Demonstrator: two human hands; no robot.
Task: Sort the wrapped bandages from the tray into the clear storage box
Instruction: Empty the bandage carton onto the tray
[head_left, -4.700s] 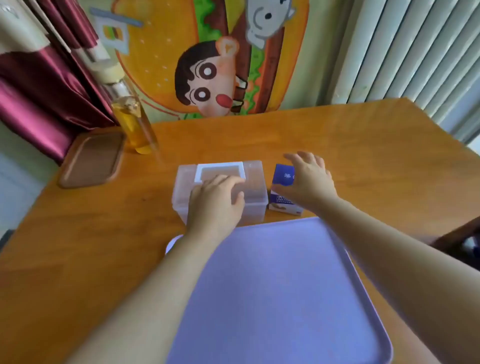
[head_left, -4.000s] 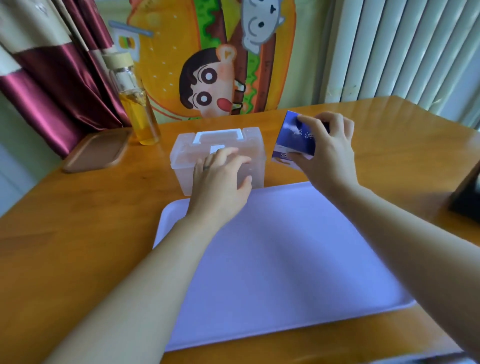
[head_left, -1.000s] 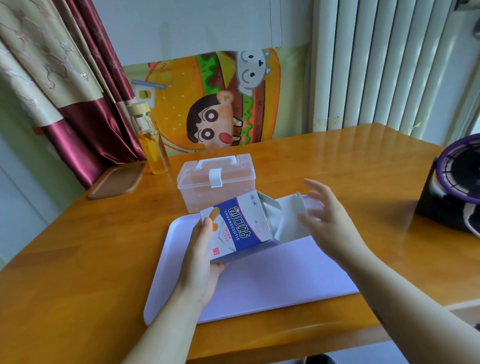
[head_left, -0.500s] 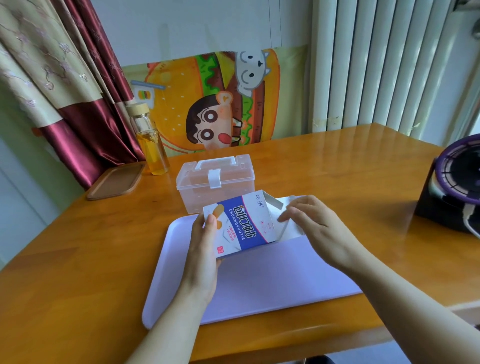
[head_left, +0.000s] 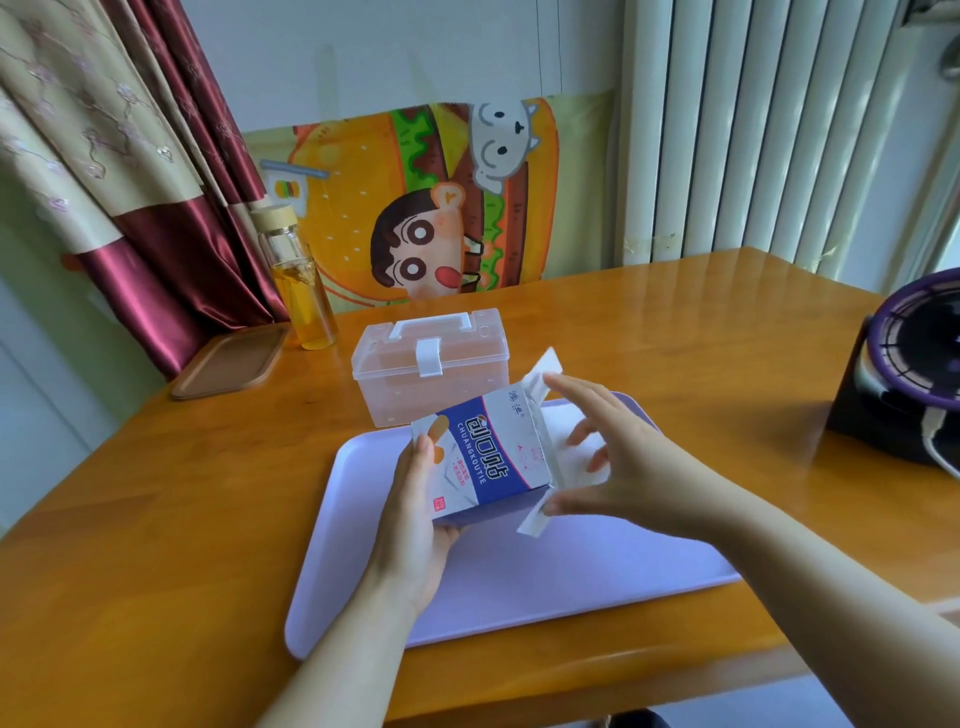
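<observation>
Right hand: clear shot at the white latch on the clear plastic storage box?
Likely yes. The right hand is open beside the blue-and-white cardboard carton the left hand holds; the latch faces the person, uncovered, past the carton's raised flap.

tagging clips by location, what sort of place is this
Most likely a room in a home: patterned curtains, a cartoon burger poster against the wall, and a wooden table with a drink bottle on it.

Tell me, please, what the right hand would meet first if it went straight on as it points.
Probably the open end of the bandage box, which the left hand holds; the right hand is close, depth unclear.
</observation>
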